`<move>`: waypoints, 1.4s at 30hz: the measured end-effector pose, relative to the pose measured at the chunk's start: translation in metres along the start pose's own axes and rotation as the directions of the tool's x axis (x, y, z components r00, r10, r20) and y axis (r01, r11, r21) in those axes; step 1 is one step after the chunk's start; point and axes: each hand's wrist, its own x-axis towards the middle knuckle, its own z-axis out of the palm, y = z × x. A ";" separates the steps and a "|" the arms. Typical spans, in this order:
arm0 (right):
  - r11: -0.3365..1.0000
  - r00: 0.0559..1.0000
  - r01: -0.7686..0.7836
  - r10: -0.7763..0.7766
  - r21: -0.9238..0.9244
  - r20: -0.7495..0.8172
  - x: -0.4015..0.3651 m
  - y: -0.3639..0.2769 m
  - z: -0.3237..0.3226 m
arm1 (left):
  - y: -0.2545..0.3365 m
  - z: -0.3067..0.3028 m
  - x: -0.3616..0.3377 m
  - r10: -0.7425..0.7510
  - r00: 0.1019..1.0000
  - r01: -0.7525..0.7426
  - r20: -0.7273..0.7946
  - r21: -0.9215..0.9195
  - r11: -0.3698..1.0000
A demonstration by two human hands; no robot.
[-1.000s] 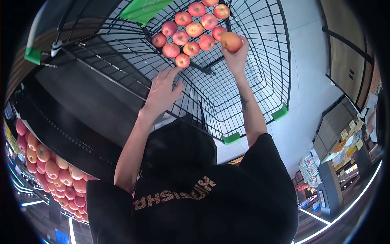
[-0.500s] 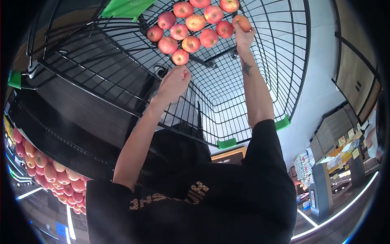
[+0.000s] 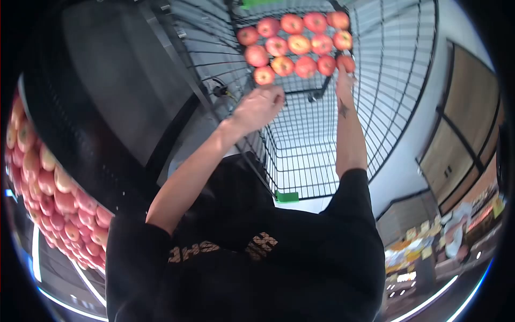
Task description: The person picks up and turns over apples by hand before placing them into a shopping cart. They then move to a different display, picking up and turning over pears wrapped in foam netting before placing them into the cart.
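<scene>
Rows of red and yellow-red apples (image 3: pixel 299 44) lie side by side at the far end of a black wire shopping cart (image 3: pixel 306 155). My right hand (image 3: pixel 345 83) reaches to the near right corner of the rows, its fingers round an apple (image 3: pixel 346 64) that sits in line with the others. Just below the near left apple (image 3: pixel 264 75), my left hand (image 3: pixel 260 109) hangs over the cart with fingers curled in; no apple shows in it.
A display heaped with apples (image 3: pixel 59 198) is at the left, behind a dark panel (image 3: pixel 118 80). The cart's near edge carries a green clip (image 3: pixel 287 197). Wooden cabinets (image 3: pixel 461 129) and shelves of goods (image 3: pixel 413 244) line the right side.
The view has turned, so the cart and apples appear farther right. The apple in my right hand has come down to the end of the near row. My left hand stays near the front left apple.
</scene>
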 end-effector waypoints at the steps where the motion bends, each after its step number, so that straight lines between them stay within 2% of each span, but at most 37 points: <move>1: 0.996 0.999 0.025 -0.023 -0.087 0.023 -0.001 0.008 -0.003 | 0.004 -0.005 -0.007 0.030 0.999 -0.033 -0.043 -0.075 0.997; 2: 0.989 0.994 0.086 -0.078 -0.117 0.074 -0.012 0.009 -0.002 | 0.009 -0.012 -0.016 0.053 0.998 -0.054 -0.024 -0.055 0.997; 3: 0.978 0.977 0.187 -0.175 -0.093 0.119 -0.034 0.006 -0.006 | 0.016 -0.024 -0.029 0.066 0.998 -0.068 -0.015 -0.145 0.987; 7: 0.857 0.829 0.507 -0.515 0.096 0.218 -0.136 -0.025 -0.016 | 0.021 -0.060 -0.103 0.170 0.975 -0.201 -0.142 -0.251 0.947; 10: 0.707 0.680 0.677 -0.707 0.203 0.196 -0.209 -0.054 -0.012 | 0.014 -0.096 -0.178 0.214 0.916 -0.289 -0.339 -0.188 0.939; 11: 0.638 0.644 0.736 -0.763 0.226 0.057 -0.272 -0.073 -0.014 | 0.011 -0.108 -0.207 0.207 0.902 -0.298 -0.379 -0.202 0.933; 12: 0.598 0.594 0.764 -0.798 0.242 0.101 -0.311 -0.092 -0.008 | 0.001 -0.112 -0.225 0.240 0.813 -0.372 -0.531 -0.156 0.915; 14: 0.471 0.425 0.815 -0.882 0.339 0.203 -0.376 -0.114 -0.004 | -0.006 -0.135 -0.282 0.120 0.804 -0.256 -0.582 -0.156 0.954; 15: 0.328 0.259 0.870 -0.939 0.369 0.225 -0.414 -0.124 0.007 | -0.011 -0.142 -0.309 0.065 0.786 -0.224 -0.614 -0.186 0.957; 17: 0.322 0.154 0.845 -0.912 0.428 0.381 -0.490 -0.139 0.027 | -0.026 -0.141 -0.355 0.004 0.613 -0.228 -0.790 -0.172 0.958; 18: 0.320 0.092 0.837 -0.882 0.444 0.462 -0.540 -0.144 0.029 | -0.026 -0.143 -0.383 -0.081 0.559 -0.211 -0.826 -0.236 0.949; 19: 0.325 0.031 0.829 -0.839 0.455 0.542 -0.587 -0.144 0.031 | -0.027 -0.141 -0.408 -0.120 0.467 -0.178 -0.876 -0.226 0.958; 21: 0.164 -0.274 0.807 -0.746 0.567 0.606 -0.644 -0.134 0.046 | -0.035 -0.130 -0.446 -0.150 0.246 -0.167 -0.958 -0.194 0.967; 23: -0.016 -0.525 0.776 -0.569 0.630 0.633 -0.699 -0.119 0.051 | -0.039 -0.118 -0.486 -0.147 0.014 0.037 -0.989 -0.147 0.988; 24: -0.081 -0.655 0.704 -0.459 0.705 0.601 -0.728 -0.109 0.049 | -0.036 -0.111 -0.504 -0.152 -0.132 0.127 -0.980 -0.169 0.977; 25: -0.126 -0.759 0.621 -0.341 0.773 0.554 -0.754 -0.097 0.045 | -0.035 -0.106 -0.524 -0.130 -0.234 0.218 -0.964 -0.182 0.959; 27: -0.066 -0.841 0.538 -0.116 0.841 0.529 -0.791 -0.074 0.037 | -0.035 -0.092 -0.556 -0.101 -0.376 0.370 -0.921 -0.249 0.895; 29: -0.031 -0.893 0.446 0.041 0.894 0.447 -0.814 -0.048 0.037 | -0.039 -0.075 -0.573 -0.242 -0.491 0.389 -0.837 -0.459 0.799; 31: -0.015 -0.895 0.420 0.158 0.907 0.417 -0.839 -0.031 0.031 | -0.036 -0.065 -0.589 -0.341 -0.472 0.468 -0.813 -0.559 0.684; 33: -0.016 -0.893 0.403 0.209 0.915 0.398 -0.852 -0.014 0.034 | -0.028 -0.063 -0.592 -0.501 -0.518 0.208 -0.694 -0.670 0.713; 34: -0.018 -0.897 0.394 0.213 0.919 0.388 -0.860 -0.007 0.033 | -0.032 -0.057 -0.591 -0.509 -0.514 0.205 -0.690 -0.676 0.708; 36: -0.019 -0.897 0.391 0.217 0.920 0.385 -0.867 0.000 0.037 | -0.042 -0.047 -0.587 -0.570 -0.466 0.067 -0.677 -0.670 0.740; 39: 0.011 -0.910 0.372 0.204 0.928 0.362 -0.867 0.001 0.043 | -0.044 -0.047 -0.592 -0.565 -0.450 0.105 -0.691 -0.670 0.735; 41: 0.050 -0.922 0.377 0.116 0.925 0.369 -0.866 -0.004 0.043 | -0.044 -0.051 -0.596 -0.577 -0.447 0.046 -0.683 -0.662 0.748; 42: 0.109 -0.901 0.432 0.085 0.895 0.425 -0.863 -0.006 0.041 | -0.042 -0.053 -0.597 -0.556 -0.426 0.001 -0.713 -0.615 0.788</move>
